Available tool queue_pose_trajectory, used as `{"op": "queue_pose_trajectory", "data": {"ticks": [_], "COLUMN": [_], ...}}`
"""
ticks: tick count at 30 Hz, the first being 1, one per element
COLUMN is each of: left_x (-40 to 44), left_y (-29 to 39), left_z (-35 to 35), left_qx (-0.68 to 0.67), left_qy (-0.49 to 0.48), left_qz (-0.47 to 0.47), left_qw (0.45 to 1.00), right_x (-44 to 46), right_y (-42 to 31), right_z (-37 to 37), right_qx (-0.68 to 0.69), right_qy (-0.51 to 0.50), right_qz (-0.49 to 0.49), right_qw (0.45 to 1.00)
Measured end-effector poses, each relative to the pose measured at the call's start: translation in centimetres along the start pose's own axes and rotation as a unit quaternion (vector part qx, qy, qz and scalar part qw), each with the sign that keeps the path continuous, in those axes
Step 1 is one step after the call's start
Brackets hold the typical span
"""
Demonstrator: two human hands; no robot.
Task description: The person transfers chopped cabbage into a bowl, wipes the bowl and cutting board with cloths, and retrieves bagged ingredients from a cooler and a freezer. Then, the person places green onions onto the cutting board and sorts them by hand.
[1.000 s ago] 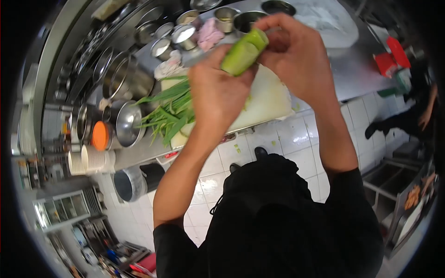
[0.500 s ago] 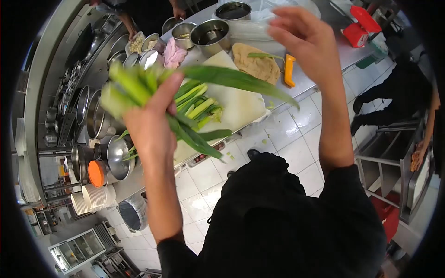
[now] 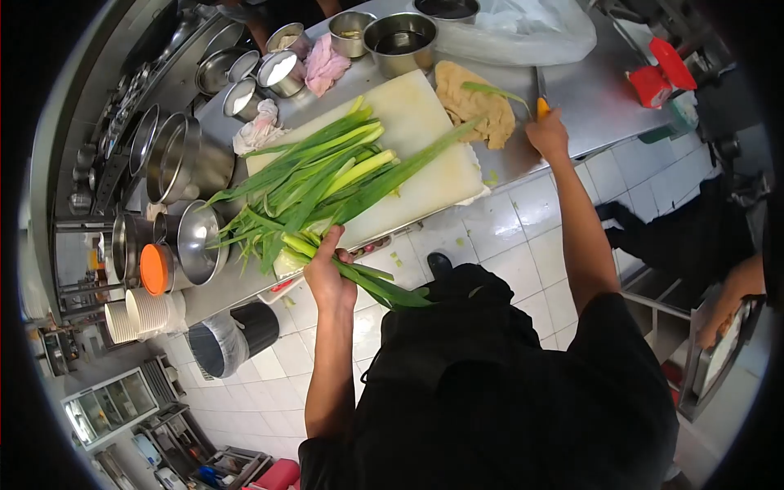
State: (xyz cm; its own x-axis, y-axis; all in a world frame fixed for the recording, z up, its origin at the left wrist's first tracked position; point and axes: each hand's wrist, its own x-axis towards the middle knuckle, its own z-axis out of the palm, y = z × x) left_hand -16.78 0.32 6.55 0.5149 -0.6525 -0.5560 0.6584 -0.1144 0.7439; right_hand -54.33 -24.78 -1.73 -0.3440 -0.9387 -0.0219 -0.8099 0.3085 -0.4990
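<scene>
My left hand (image 3: 330,276) is closed round a bunch of green stalks (image 3: 371,280) at the near edge of the counter, their leaves hanging toward my body. A pile of long green leafy stalks (image 3: 318,180) lies across the white cutting board (image 3: 425,175). At the right, my right hand (image 3: 548,133) grips the orange handle of a knife (image 3: 541,82), whose blade points away across the metal counter. Beside that hand lies a tan cloth (image 3: 474,102) with a strip of green leaf on it.
Metal pots (image 3: 400,45) and a pink cloth (image 3: 326,65) line the counter's back, near a plastic bag (image 3: 523,33). A red scale-like object (image 3: 661,75) stands at right. Steel bowls (image 3: 201,243) are at left, a lined bin (image 3: 219,345) below. Other people are at right and top.
My left hand has come down toward the counter's near edge with the stalks. My right hand has moved down and taken hold of the orange-handled knife.
</scene>
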Motion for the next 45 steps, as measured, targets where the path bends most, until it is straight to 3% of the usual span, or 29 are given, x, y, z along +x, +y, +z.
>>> {"op": "queue_pose_trajectory", "data": {"ticks": [3, 6, 9, 10, 13, 17, 20, 21, 25, 29, 33, 34, 38, 40, 42, 43, 45], "left_x": [-0.2, 0.3, 0.5, 0.9, 2.0, 2.6, 2.9, 3.1, 3.5, 2.2, -0.2, -0.7, -2.3, -1.7, -1.4, -3.1, -2.9], "left_y": [-0.8, -2.0, -3.2, -3.8, -5.0, -5.1, -4.5, -4.5, -3.3, 0.5, 4.7, 5.6, 7.6, 7.7, 7.7, 7.6, 7.2], "left_z": [-0.2, -1.1, -0.3, -0.2, 0.5, 0.8, 0.6, 0.5, -0.2, -1.2, -1.5, -1.1, 1.3, 2.1, 3.5, 6.6, 8.0], "left_qx": [0.005, -0.009, -0.028, -0.036, -0.051, -0.049, -0.035, -0.033, -0.046, -0.05, -0.008, 0.0, -0.006, -0.007, -0.007, -0.028, -0.032], "left_qy": [0.006, 0.006, -0.003, 0.002, 0.008, 0.006, -0.003, -0.005, 0.001, -0.045, -0.099, -0.106, -0.129, -0.162, -0.185, -0.118, -0.13], "left_qz": [0.005, -0.002, -0.022, -0.028, -0.05, -0.055, -0.061, -0.059, -0.073, 0.024, 0.105, 0.127, 0.204, 0.211, 0.191, 0.206, 0.212], "left_qw": [1.0, 1.0, 0.999, 0.999, 0.997, 0.997, 0.998, 0.998, 0.996, 0.997, 0.99, 0.986, 0.97, 0.964, 0.964, 0.971, 0.968], "right_x": [-4.0, -13.4, -22.5, -24.6, -27.6, -30.1, -31.4, -31.1, -31.4, -31.7, -31.4, -30.3, -21.7, -17.0, -12.4, -10.3, -6.4], "right_y": [2.3, 3.4, 0.3, -1.1, -4.6, -6.3, -4.7, -3.8, -3.3, -4.5, -3.5, -3.7, 3.8, 4.2, 5.5, 6.1, 6.6], "right_z": [-3.0, -5.5, -6.8, -7.3, -10.5, -12.2, -10.0, -9.4, -8.5, -9.5, -10.6, -12.2, -9.7, -9.0, -6.5, -5.2, -3.6], "right_qx": [0.051, 0.133, 0.185, 0.189, 0.173, 0.181, 0.096, 0.015, -0.026, 0.038, 0.248, 0.213, -0.034, -0.089, -0.09, -0.089, -0.104], "right_qy": [0.017, 0.008, -0.04, -0.042, -0.173, -0.13, -0.124, -0.208, -0.226, -0.212, -0.09, -0.09, 0.084, 0.036, 0.068, 0.078, 0.054], "right_qz": [0.019, 0.004, -0.04, -0.06, -0.049, -0.12, -0.133, -0.11, -0.093, -0.041, 0.052, 0.106, 0.009, 0.064, 0.051, 0.043, 0.011], "right_qw": [0.998, 0.991, 0.981, 0.979, 0.968, 0.967, 0.979, 0.972, 0.969, 0.976, 0.963, 0.967, 0.996, 0.993, 0.992, 0.992, 0.993]}}
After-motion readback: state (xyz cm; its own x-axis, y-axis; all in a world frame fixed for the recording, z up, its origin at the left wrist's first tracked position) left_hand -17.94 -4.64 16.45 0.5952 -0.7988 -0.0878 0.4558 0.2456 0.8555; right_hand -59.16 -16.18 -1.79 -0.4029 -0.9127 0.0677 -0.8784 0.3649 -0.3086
